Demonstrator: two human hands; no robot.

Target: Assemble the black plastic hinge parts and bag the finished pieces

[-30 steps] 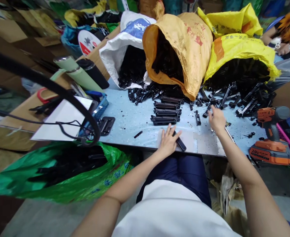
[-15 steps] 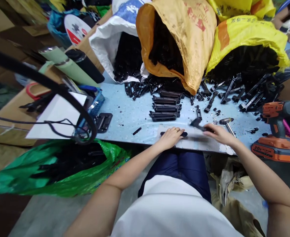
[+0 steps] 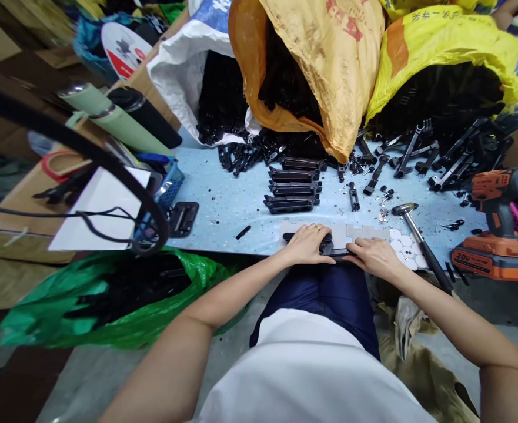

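Observation:
At the front edge of the bench, my left hand point(image 3: 307, 244) is closed over a long black plastic bar point(image 3: 288, 237), whose ends stick out on both sides. My right hand point(image 3: 373, 255) pinches the right end of a slim black arm-like part point(image 3: 340, 252). That part's left end meets the bar by my left fingers, though how the two fit together is hidden. Behind my hands lies a stack of similar long black parts point(image 3: 291, 203). A short black jointed piece point(image 3: 354, 196) rests alone right of the stack.
A hammer point(image 3: 421, 235) and a cordless drill point(image 3: 494, 229) lie on the right. White, orange point(image 3: 356, 70) and yellow sacks point(image 3: 453, 44) of black parts line the back. Left are a blue basket point(image 3: 173, 182) and a green bag point(image 3: 122, 335). Loose small parts dot the bench point(image 3: 223, 200).
My right hand has brought the black arm-like part left and down to the bar under my left hand. My left hand has stayed about in place. The view has shifted slightly.

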